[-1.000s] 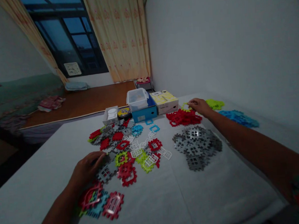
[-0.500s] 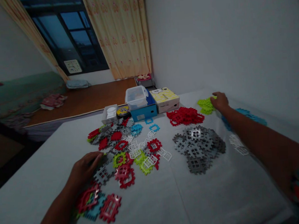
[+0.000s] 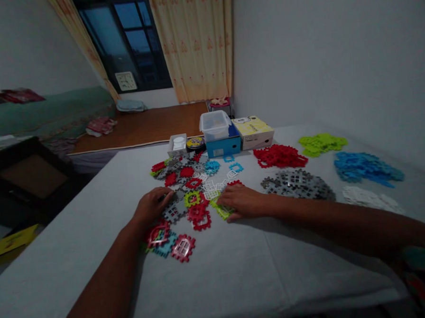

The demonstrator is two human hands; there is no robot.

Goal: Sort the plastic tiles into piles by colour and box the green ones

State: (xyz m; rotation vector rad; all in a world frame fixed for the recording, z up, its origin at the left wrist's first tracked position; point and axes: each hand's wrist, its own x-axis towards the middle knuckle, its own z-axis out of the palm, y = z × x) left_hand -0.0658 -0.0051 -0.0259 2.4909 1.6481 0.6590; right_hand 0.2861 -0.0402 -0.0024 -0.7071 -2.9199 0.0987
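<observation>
On the white-covered table lies a mixed heap of flat plastic interlocking pieces with toothed edges. My right hand (image 3: pixel 241 201) reaches into its near right side, fingers bent over a lime-green interlocking piece (image 3: pixel 222 212). A red piece (image 3: pixel 234 182) shows just behind the knuckles. My left hand (image 3: pixel 153 207) rests at the heap's left edge beside a grey window piece (image 3: pixel 173 212); its fingers are bent together, and whatever they hold is hidden. Nearer lie a red window piece (image 3: pixel 183 248) and a blue piece (image 3: pixel 165 246). White frames (image 3: pixel 210 190) lie between the hands.
Sorted piles stand on the right: red (image 3: pixel 280 156), grey (image 3: pixel 297 185), lime-green (image 3: pixel 322 144), blue (image 3: pixel 366 166) and white (image 3: pixel 371 199). Behind the heap are a blue box (image 3: pixel 224 146) with a clear plastic tub (image 3: pixel 215 124), a yellow box (image 3: pixel 254 131) and a round tin (image 3: pixel 196 144).
My right hand has left the lime-green pile at the far right and come down onto the mixed heap. My left hand stays at the heap's left edge. The camera view has shifted.
</observation>
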